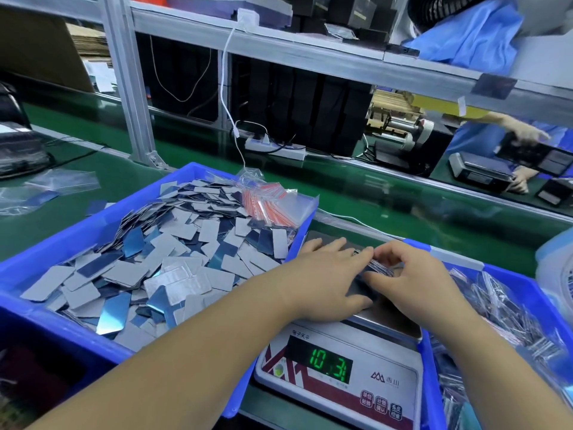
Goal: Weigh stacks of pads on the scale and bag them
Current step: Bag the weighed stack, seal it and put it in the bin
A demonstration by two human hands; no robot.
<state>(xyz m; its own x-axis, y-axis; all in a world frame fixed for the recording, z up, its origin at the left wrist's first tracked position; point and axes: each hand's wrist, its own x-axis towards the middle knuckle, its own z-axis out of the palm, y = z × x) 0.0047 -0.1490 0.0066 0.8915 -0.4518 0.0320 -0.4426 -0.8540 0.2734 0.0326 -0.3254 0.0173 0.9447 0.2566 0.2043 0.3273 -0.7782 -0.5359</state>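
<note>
Squaring up a small stack of pads (376,266) on the pan of the scale (338,370) — that looks like the step in hand. The left hand (328,274) lies flat and open, fingers spread beside the stack; the right hand (409,274) has its fingertips pinched on the stack's edge. The display shows green digits, roughly 10.3, but both hands press on the pan, so my call is to let go and read it only once it settles. Loose pads fill the blue bin (93,234) on the left, with a packet of red-striped bags (266,206) at its far corner; bagged pads (508,311) fill the bin on the right. The green surface (356,187) runs on under a metal shelf (310,54) — another worker's hand (527,133) is busy at a second scale beyond.
</note>
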